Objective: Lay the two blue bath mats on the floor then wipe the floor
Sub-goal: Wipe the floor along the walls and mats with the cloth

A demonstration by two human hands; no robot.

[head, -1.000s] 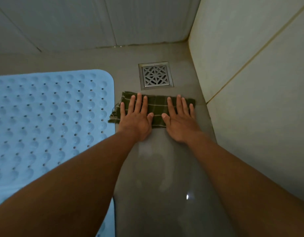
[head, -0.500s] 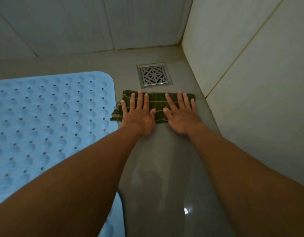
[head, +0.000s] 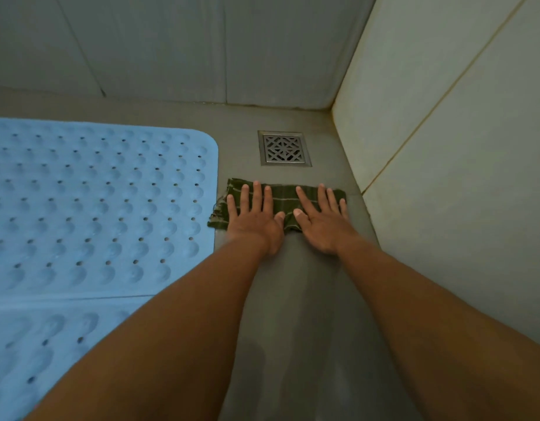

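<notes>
1. Both hands lie flat, palms down, on a dark green striped cloth (head: 281, 205) on the grey floor (head: 308, 299).
2. The left hand (head: 253, 220) presses the left half of the cloth, its fingers straight and a little spread; it grips nothing.
3. The right hand (head: 322, 221) presses the right half the same way, fingers stretched out, thumb near the left thumb.
4. The cloth lies just before a square metal drain (head: 284, 148), apart from it, and its frayed left end reaches the edge of the far blue mat (head: 95, 202).
5. A second blue mat (head: 50, 344) lies nearer to the person, against the first; perhaps they overlap slightly, the seam is not clear.
6. Pale wall tiles (head: 445, 147) stand close on the right.
</notes>
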